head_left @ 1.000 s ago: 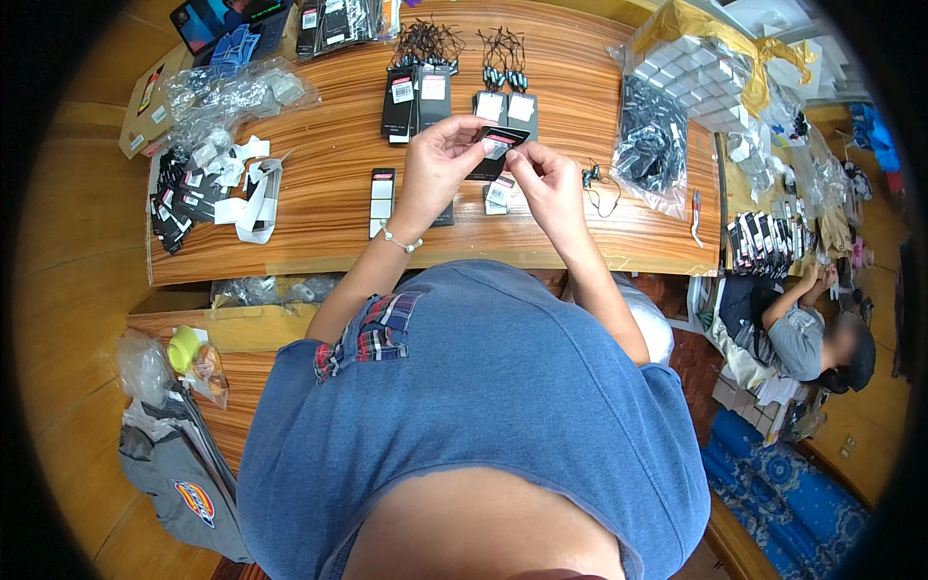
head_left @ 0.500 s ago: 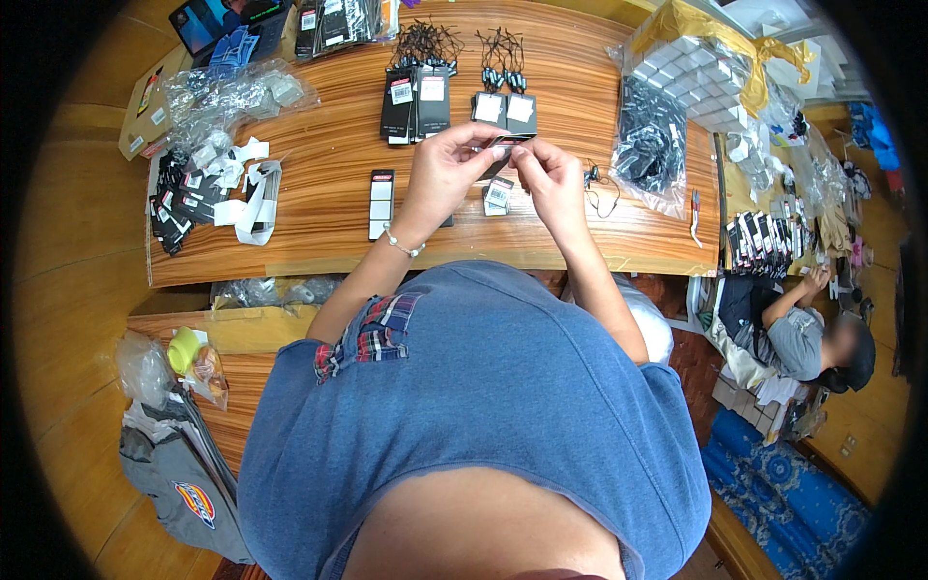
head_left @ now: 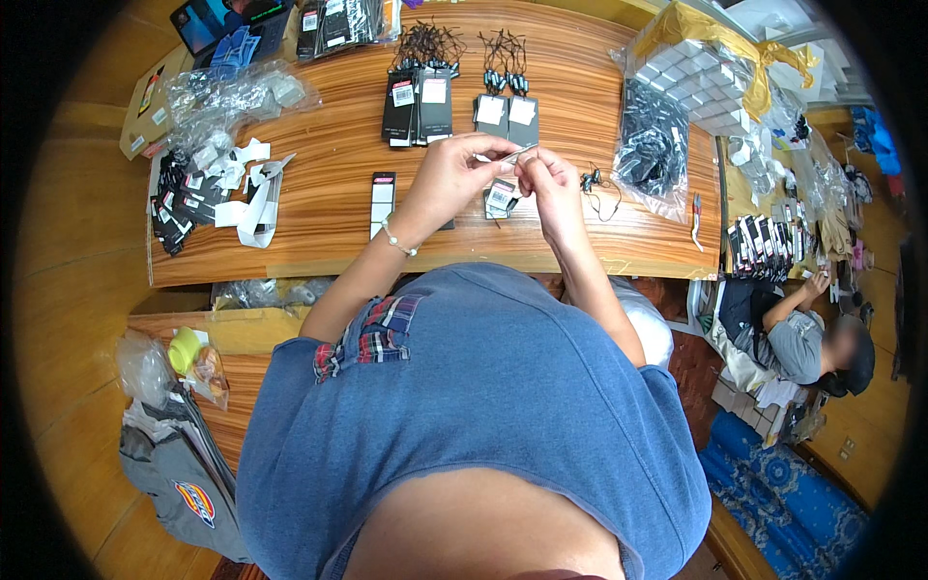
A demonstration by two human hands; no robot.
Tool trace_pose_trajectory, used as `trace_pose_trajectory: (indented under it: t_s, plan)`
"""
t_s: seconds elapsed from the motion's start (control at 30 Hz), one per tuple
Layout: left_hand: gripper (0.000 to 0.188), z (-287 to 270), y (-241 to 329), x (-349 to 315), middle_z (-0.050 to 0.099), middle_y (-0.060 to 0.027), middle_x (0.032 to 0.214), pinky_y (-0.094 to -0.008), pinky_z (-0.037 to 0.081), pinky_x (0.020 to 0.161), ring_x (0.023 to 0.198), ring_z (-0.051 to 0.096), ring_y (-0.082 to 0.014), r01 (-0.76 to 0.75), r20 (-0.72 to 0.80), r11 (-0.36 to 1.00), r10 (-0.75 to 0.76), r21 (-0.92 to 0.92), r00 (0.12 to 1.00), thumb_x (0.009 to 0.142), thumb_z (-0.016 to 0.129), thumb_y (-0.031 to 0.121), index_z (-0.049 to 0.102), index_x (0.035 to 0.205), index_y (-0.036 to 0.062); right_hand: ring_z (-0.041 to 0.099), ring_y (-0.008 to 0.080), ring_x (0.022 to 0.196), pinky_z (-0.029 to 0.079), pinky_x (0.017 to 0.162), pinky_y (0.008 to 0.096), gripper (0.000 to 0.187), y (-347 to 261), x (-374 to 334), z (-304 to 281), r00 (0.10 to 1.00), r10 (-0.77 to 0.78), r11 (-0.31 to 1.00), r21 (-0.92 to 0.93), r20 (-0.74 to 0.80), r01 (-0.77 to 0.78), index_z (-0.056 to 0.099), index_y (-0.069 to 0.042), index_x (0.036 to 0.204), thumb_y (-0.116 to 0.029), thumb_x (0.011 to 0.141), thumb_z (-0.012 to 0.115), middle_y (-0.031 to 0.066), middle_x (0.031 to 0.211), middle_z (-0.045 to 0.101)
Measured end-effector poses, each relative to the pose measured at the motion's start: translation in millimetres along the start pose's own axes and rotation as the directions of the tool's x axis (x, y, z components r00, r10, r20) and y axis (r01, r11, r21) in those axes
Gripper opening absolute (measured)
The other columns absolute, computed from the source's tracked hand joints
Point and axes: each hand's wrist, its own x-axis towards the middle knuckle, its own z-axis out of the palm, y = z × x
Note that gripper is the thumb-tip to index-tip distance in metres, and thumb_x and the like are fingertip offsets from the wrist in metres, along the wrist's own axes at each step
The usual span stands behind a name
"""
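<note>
A thin hang tag (head_left: 523,151), seen nearly edge-on, is held above the middle of the table. My left hand (head_left: 462,166) pinches one side of it between thumb and fingers. My right hand (head_left: 548,178) is closed at its other end, fingertips pressed together; any finer thing between them is too small to make out. Just below lies a small pile of black tags with white barcode labels (head_left: 501,196), partly covered by my right hand. Left of my wrist lies a black strip with white label panels (head_left: 383,205). Loose black strings (head_left: 601,186) lie right of my right hand.
Stacks of black hang tags with strings (head_left: 418,106) and a smaller strung pair (head_left: 507,116) stand behind my hands. A clear bag of black strings (head_left: 652,145), a box of white cartons (head_left: 691,82) and red-handled pliers (head_left: 696,222) are rightward. Scraps (head_left: 256,208) lie left. Another person (head_left: 797,333) sits far right.
The tag has tilted from showing its dark face to nearly edge-on. My right hand has dropped slightly and turned, its fingers still at the tag's end.
</note>
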Motion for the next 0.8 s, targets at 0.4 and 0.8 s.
trace_pose_trajectory:
  t_s: [0.4,0.8]
  plan:
    - [0.021,-4,-3,0,0.065,-0.0064,0.091,-0.0214,0.049,0.072,0.081,0.059,-0.0091,0.051,0.003,0.986,-0.051,-0.156,0.999,0.078,0.064,0.004,0.063,0.098,-0.0012,0.051,0.0095,0.059,0.042,0.055,0.0229,0.020,-7,4,-7,0.825,-0.565,0.665,-0.600,-0.014,0.445,0.058,0.001,0.083,-0.013,0.074,0.069,0.0051,0.072,0.056]
    - [0.022,-6,-9,-9,0.065,-0.0081,0.091,-0.0222,0.049,0.075,0.081,0.060,-0.0104,0.037,-0.073,0.961,-0.059,-0.276,0.996,0.078,0.063,0.002,0.062,0.100,-0.0024,0.053,0.0064,0.063,0.046,0.055,0.0218,0.017,-13,4,4,0.945,-0.326,0.878,-0.370,0.005,0.304,0.058,0.002,0.089,-0.006,0.076,0.066,0.0042,0.074,0.060]
